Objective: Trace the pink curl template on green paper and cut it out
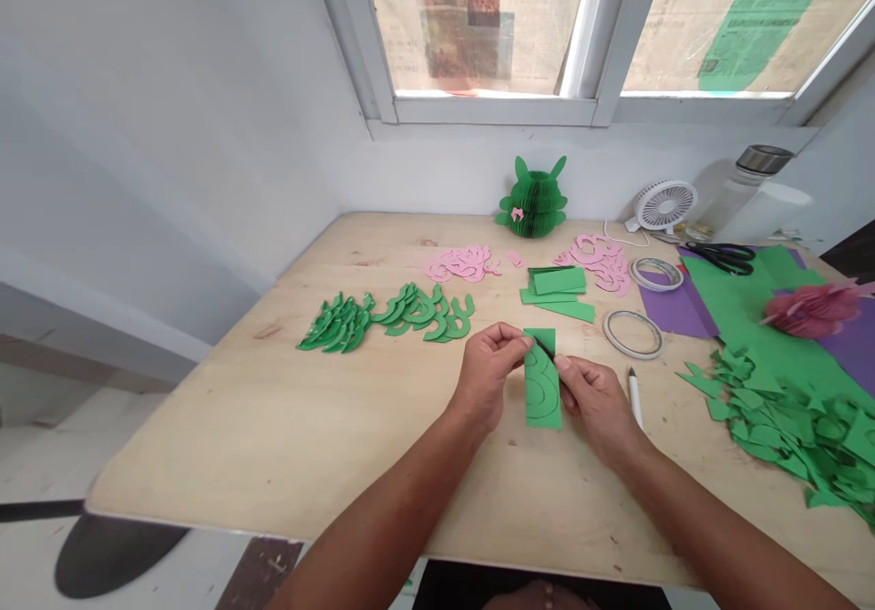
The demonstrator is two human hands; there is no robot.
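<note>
A green paper strip (pixel 542 389) with curved lines drawn on it is held upright in front of me, above the table. Its upper part looks folded or layered, with a dark gap between the layers. My left hand (pixel 493 368) pinches it near the top left, thumb over the paper. On the right edge, my right hand (pixel 593 393) grips it between thumb and fingers. Just beyond lie more green paper strips (pixel 557 291) in a loose pile. A white pen (pixel 635 398) rests beside my right hand.
Green curved cutouts (pixel 420 309) and leaf-like cutouts (pixel 337 323) lie left; pink cutouts (pixel 461 263) sit behind. A green paper figure (pixel 534 201) stands by the wall. Rightward are tape rolls (pixel 633 334), black scissors (pixel 721 256), green scraps (pixel 793 428), a fan (pixel 664 204) and a bottle (pixel 742 186).
</note>
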